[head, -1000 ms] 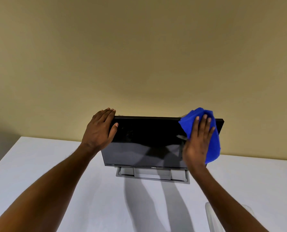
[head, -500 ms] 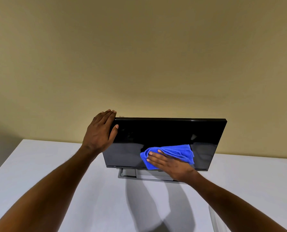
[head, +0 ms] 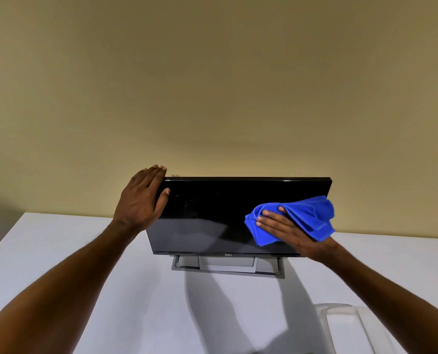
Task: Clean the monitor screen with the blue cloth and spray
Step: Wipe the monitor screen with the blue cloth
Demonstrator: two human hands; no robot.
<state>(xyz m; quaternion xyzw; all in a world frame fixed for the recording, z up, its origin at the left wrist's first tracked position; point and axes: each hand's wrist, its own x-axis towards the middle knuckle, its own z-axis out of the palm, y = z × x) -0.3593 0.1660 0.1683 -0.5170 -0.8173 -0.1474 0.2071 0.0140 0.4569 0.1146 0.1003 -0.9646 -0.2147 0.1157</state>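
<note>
Since half a second ago the right hand (head: 293,232) has swept the crumpled blue microfibre cloth (head: 306,218) from the lower middle of the glass out to the right edge, while the left hand (head: 141,203) has stayed on the top left corner. Nearest the camera, a clear, rounded plastic object (head: 348,325) lies blurred at the lower right, half hidden by the right forearm; what it is cannot be told. It rests on the smooth, matte white counter (head: 85,264), where soft arm shadows fall. Farther on, the flat black glossy monitor (head: 212,215) stands on its grey rectangular frame base (head: 227,270), the dark screen mirroring the counter. The right hand lies flat, fingers spread, pressing the soft folded cloth against the screen, with a fold of cloth overhanging the monitor's right side. The left hand is open, fingers together over the upper rim and thumb on the glass, bracing the panel. Behind everything rises a plain, matte beige wall (head: 212,85).
</note>
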